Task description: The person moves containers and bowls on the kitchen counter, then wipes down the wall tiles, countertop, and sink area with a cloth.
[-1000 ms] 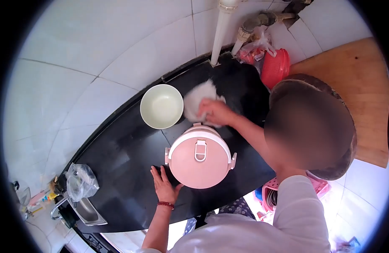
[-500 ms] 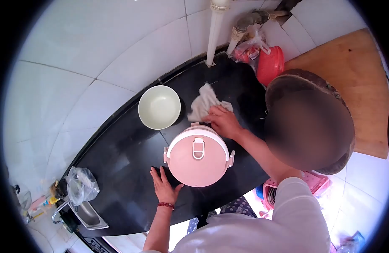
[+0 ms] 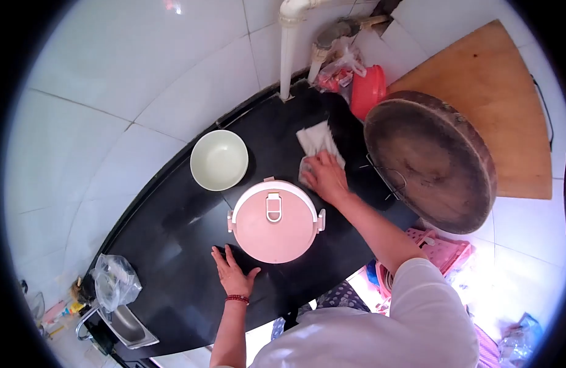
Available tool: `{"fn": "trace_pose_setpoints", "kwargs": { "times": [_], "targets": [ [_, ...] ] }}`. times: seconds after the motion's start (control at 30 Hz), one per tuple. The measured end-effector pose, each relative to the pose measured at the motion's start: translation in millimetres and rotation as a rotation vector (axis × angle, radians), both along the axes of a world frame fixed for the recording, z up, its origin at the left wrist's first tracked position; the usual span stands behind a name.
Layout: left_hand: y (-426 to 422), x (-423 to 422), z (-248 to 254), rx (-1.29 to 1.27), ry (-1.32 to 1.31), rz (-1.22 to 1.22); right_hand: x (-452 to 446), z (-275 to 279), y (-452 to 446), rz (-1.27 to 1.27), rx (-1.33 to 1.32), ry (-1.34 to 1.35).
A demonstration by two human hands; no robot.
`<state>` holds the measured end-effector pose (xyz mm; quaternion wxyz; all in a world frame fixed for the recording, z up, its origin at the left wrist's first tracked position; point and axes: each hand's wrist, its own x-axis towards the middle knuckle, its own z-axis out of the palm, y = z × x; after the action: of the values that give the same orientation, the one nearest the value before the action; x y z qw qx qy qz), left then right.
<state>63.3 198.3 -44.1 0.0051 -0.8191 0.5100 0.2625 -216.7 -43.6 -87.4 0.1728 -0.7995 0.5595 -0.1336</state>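
Note:
My left hand (image 3: 235,279) rests on the black countertop (image 3: 172,270) with its fingers spread, just in front of a pink rice cooker (image 3: 275,236). The cooker's lid is closed and its white handle lies back around the far side of the lid. Beyond the cooker, to its right, my right hand (image 3: 327,179) presses a crumpled whitish cloth (image 3: 318,136) against the countertop. Its fingers are bent over the cloth and partly cover it. A pale green bowl (image 3: 220,160) stands upright behind the cooker on the left, apart from both hands.
At the right leans a thick round wooden chopping block (image 3: 427,162) in a wire stand, before a wooden board (image 3: 509,122). A red basket (image 3: 368,92) and white pipe (image 3: 288,58) occupy the back corner. On the left are a small sink (image 3: 128,325) and a plastic bag (image 3: 115,280).
My right hand and the cloth have shifted rightward, away from the cooker. The view has turned slightly, and the chopping block shows more clearly. My left hand stays on the countertop.

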Motion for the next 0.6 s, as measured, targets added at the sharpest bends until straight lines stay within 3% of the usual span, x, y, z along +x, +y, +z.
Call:
{"fn": "trace_pose_setpoints", "kwargs": {
  "times": [0.1, 0.23, 0.4, 0.5, 0.57, 0.6],
  "targets": [
    [1.8, -0.9, -3.0, -0.026, -0.024, -0.007, 7.7, 68.4, -15.3, -0.102, 0.013, -0.048],
    [4.1, 0.9, -5.0, -0.041, -0.016, 0.000, 8.6, 138.9, -100.2, -0.283, -0.504, -0.213],
    [4.2, 0.8, -3.6, -0.006, -0.019, 0.007, -13.6, 154.6, -200.7, -0.930, -0.151, -0.381],
    [4.3, 1.2, -1.1, 0.033, -0.011, 0.001, -26.2, 127.4, -226.6, -1.258, 0.104, -0.486],
    [5.3, 2.2, -5.3, 0.037, -0.021, 0.000, -57.9, 56.0, -255.1, -1.191, 0.206, -0.537],
    [5.3, 2.4, -4.4, 0.045, -0.021, 0.004, -56.8, 47.0, -257.9, -1.198, 0.178, -0.550]
  ]
}}
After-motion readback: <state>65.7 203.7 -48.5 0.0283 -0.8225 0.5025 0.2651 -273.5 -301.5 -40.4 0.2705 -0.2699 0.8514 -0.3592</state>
